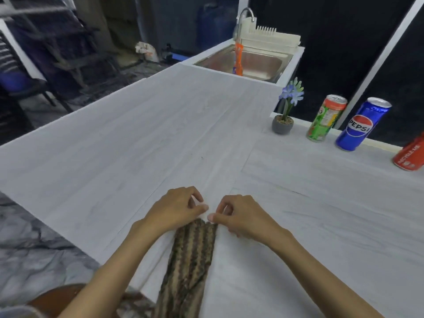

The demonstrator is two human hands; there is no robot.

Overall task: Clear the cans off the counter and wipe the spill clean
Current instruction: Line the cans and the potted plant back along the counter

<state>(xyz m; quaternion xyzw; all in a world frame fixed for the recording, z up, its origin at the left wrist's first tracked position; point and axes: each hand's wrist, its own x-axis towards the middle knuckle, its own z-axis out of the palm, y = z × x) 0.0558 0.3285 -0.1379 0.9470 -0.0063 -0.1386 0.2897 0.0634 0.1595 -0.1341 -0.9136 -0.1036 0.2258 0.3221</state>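
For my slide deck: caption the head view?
Both hands pinch a striped cloth's far edge; three cans line the counter's right edge.

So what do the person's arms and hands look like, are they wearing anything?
Nothing at all, as far as the picture shows. The left hand and right hand are bare: no gloves, rings, watch or bracelets visible. Both forearms are bare too, with no sleeves reaching into view. Fingernails look short and unpainted.
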